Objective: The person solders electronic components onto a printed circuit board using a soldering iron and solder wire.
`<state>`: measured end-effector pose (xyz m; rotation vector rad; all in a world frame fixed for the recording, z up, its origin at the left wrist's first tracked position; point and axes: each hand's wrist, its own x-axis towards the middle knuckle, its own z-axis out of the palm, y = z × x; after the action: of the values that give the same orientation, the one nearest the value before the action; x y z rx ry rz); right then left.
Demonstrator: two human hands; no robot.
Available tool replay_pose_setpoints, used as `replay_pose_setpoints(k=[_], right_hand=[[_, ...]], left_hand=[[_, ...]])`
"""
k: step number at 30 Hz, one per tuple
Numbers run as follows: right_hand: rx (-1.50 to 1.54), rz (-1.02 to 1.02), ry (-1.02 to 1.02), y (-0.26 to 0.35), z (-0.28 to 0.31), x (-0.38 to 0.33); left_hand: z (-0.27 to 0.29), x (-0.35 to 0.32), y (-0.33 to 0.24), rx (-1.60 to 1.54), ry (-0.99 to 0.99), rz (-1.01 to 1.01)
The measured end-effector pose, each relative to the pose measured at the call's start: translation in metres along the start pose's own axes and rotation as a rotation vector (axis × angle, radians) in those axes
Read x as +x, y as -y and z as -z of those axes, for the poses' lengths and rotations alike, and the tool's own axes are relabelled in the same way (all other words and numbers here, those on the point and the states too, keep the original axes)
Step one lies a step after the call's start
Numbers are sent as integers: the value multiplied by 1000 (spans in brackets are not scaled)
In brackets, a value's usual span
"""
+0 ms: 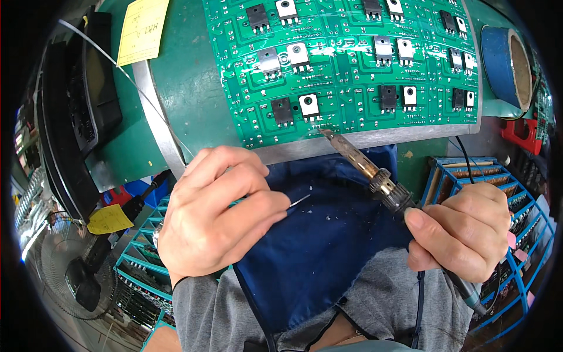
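Note:
My right hand [463, 232] is wrapped round the grip of a soldering iron [382, 185]. The iron slants up to the left, its dark tip at the lower edge of a green circuit board [346, 76], close to the legs of a white-faced component [309, 107]. Fingers closed, my left hand [220, 214] pinches a thin solder wire [298, 202]. A short end pokes out from the fingertips, apart from the iron and the board. On the hand's other side the wire runs off to the upper left. Black and white-faced three-legged components stand in rows on the board.
A metal strip [375, 139] runs along the board's near edge. At the right are a blue tape roll [505, 70], a red plastic piece [521, 136] and a blue rack [522, 199]. A yellow note [142, 30] lies upper left; a fan [70, 270] stands lower left.

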<state>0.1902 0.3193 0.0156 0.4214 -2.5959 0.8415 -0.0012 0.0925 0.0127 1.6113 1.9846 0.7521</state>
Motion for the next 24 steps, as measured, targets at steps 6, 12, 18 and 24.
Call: replay_pose_setpoints(k=[6,12,18,24], right_hand=[[33,-8,0,-2,8,-9],[-7,-64,-64,-1,15,-23],[-43,-143,-39,-4,29,-37],[-35,-87,-1,-14,33,-39]], left_hand=[[-20,-1,-5,-151,215,35],[-73,1,-14,-550,161,142],[-68,17,-23,-291,-274,216],[-70,27,-21,-139,-461,246]])
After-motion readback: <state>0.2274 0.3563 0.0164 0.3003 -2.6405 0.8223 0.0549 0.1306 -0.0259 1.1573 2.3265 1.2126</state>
